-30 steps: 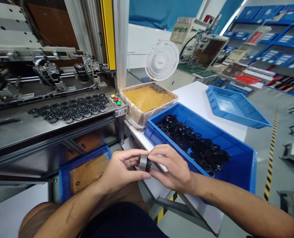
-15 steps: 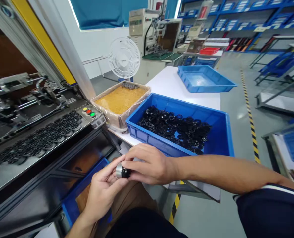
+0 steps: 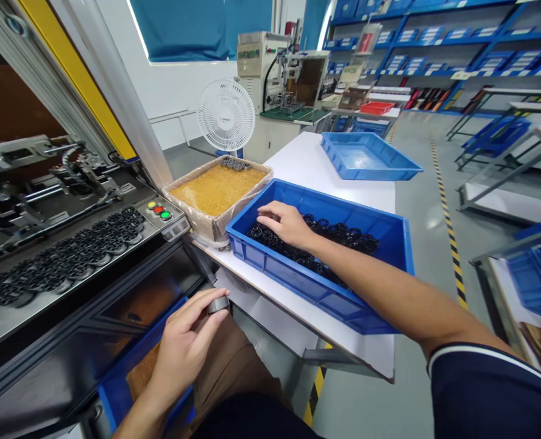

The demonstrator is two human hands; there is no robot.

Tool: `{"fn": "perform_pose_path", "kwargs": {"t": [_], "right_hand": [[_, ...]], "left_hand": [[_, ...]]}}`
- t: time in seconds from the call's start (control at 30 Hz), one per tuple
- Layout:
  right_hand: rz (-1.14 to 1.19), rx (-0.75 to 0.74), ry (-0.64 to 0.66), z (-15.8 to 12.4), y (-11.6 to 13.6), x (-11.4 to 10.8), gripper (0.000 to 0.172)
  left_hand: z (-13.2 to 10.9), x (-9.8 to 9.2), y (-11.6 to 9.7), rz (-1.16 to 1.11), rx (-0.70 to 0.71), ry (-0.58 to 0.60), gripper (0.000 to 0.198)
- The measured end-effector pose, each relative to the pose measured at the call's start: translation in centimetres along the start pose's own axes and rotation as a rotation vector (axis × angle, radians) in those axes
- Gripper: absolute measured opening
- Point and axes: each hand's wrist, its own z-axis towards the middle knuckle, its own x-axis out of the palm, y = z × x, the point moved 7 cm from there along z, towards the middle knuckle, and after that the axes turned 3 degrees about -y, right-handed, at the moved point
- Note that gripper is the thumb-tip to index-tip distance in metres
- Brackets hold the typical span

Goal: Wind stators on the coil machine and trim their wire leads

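My left hand (image 3: 186, 332) is above my lap, its thumb and fingers closed around a short grey metal ring (image 3: 218, 305). Part of the ring is hidden by the fingers. Over the left part of a deep blue bin (image 3: 279, 272), my right hand (image 3: 289, 225) reaches in with fingers bent and apart, nothing visible in them. Beneath it lie many black wheel-like plastic parts (image 3: 353, 239); whether the fingertips touch them I cannot tell.
A plastic-lined box (image 3: 206, 225) with a yellow surface stands left of the bin. Rows of black parts (image 3: 69, 256) lie on the machine ledge beside coloured buttons (image 3: 158, 210). Behind are a white fan (image 3: 226, 116) and a shallow blue tray (image 3: 371, 155). A lower blue bin (image 3: 110, 396) sits beside my legs.
My right hand has left the piece held at my left hand and moved up and right into the blue bin. My left hand keeps the metal ring, slightly lower.
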Motion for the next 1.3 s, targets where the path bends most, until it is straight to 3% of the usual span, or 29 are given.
{"fn": "perform_pose_path", "kwargs": {"t": [0.1, 0.2, 0.4, 0.5, 0.63, 0.73, 0.87, 0.93, 1.17, 1.23, 1.3], "right_hand": [[-0.106, 0.041, 0.086, 0.6, -5.5, 1.9, 0.016], [-0.194, 0.057, 0.199, -0.5, -8.2, 4.4, 0.021], [-0.371, 0.116, 0.351, -1.6, -9.5, 5.7, 0.025], [-0.43, 0.134, 0.413, -1.4, -10.0, 5.7, 0.024], [-0.469, 0.133, 0.464, -1.4, -10.4, 6.1, 0.022], [-0.475, 0.125, 0.462, -1.5, -10.3, 6.3, 0.019], [-0.442, 0.086, 0.433, -1.3, -9.4, 6.0, 0.01], [-0.422, 0.063, 0.407, -1.1, -8.8, 5.7, 0.012], [-0.386, 0.05, 0.244, 0.4, -7.4, 3.7, 0.01], [-0.383, 0.044, 0.158, 0.9, -5.9, 2.4, 0.009], [-0.329, 0.0, 0.006, 0.7, -2.6, 0.4, 0.012]], "left_hand": [[0.2, -0.1, 1.0, -0.1, -0.121, 0.034, 0.026], [0.1, -0.3, 0.9, -0.169, -0.141, 0.054, 0.028], [-0.4, -0.9, -1.5, 0.086, 0.156, 0.03, 0.038], [-0.4, -1.6, -1.9, 0.091, 0.208, -0.009, 0.053], [-0.4, -2.7, -1.8, 0.057, 0.194, -0.029, 0.046], [-0.5, -2.8, -1.4, -0.044, 0.125, -0.009, 0.045], [-0.6, -2.4, -0.5, -0.361, -0.026, -0.01, 0.042], [-0.5, -2.3, -0.3, -0.471, -0.075, -0.025, 0.043], [-0.3, -3.3, -0.2, -0.555, -0.103, -0.101, 0.044], [-0.3, -3.6, -0.1, -0.578, -0.104, -0.122, 0.046], [-0.2, -3.6, 0.0, -0.594, -0.111, -0.129, 0.049]]}}
